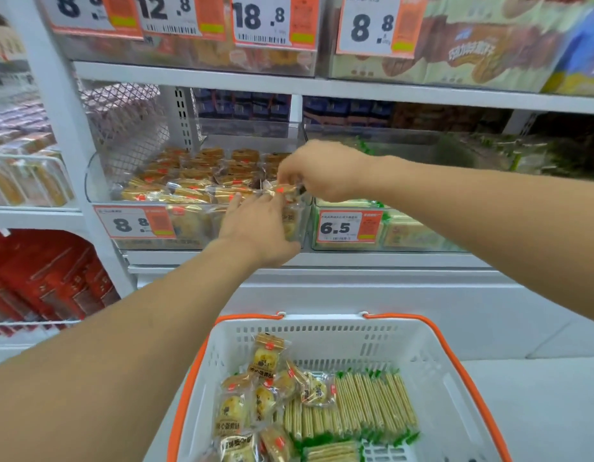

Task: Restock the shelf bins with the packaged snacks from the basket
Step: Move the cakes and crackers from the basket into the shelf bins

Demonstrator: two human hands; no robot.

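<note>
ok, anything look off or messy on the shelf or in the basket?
Nothing damaged or spilled. The pastry packs in the basket lie jumbled at odd angles, unlike the neat cracker sleeves beside them. The pastry bin looks orderly.

You face white shelving (195, 76), price tags (259, 20) along its edges; red boxes (52, 278) lower left; pale floor (539, 405) lower right
</note>
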